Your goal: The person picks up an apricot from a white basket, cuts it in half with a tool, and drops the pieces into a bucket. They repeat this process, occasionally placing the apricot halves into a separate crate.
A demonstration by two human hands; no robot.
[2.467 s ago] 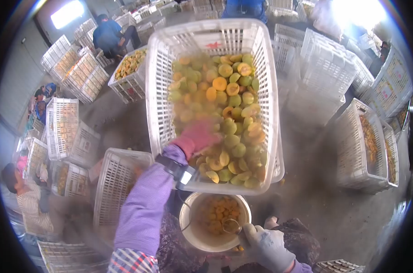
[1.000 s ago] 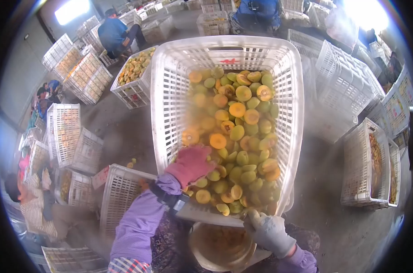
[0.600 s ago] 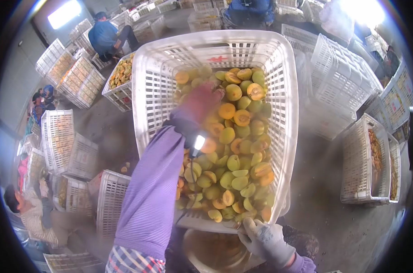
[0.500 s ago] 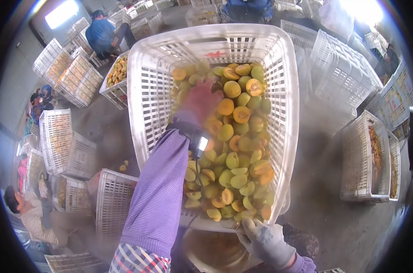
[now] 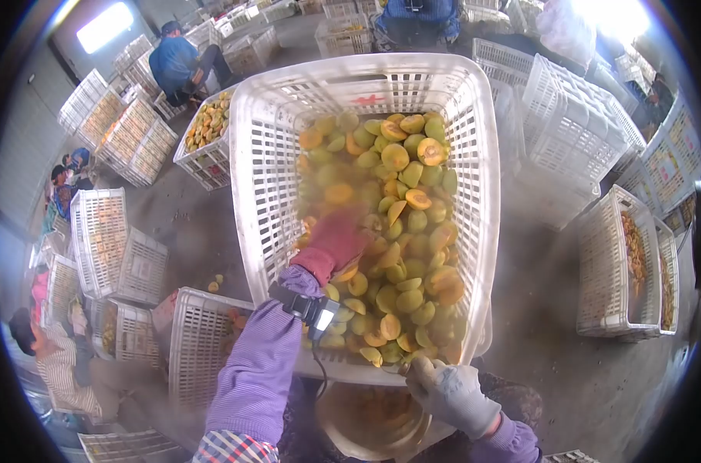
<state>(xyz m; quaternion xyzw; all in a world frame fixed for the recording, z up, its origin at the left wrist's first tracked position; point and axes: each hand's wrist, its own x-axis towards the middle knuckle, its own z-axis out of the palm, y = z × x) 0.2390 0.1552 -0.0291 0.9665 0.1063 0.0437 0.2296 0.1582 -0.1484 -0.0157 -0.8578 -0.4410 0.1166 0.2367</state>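
A large white plastic crate [image 5: 246, 197] holds many halved yellow-green fruits [image 5: 396, 297] with orange flesh. My left hand [image 5: 339, 241], in a reddish glove, is down among the fruits in the left middle of the crate; its fingers are smeared by motion. A device with a cable is strapped to that wrist. At the crate's near right corner is my right hand [image 5: 451, 392], in a pale grey glove, its fingers closed near the rim around something I cannot make out. Below the crate stands a round container [image 5: 416, 440] with blurred contents.
Another fruit crate [image 5: 204, 166] stands behind on the left, and one [image 5: 188, 347] at the near left. Stacked crates [image 5: 570, 116] and a crate pair [image 5: 605, 262] are on the right. Seated people [image 5: 173, 65] [image 5: 57, 366] are at the left.
My left hand has moved from the upper left of the fruits toward me. My right hand has shifted slightly up. The crate appears slightly lower at its far edge.
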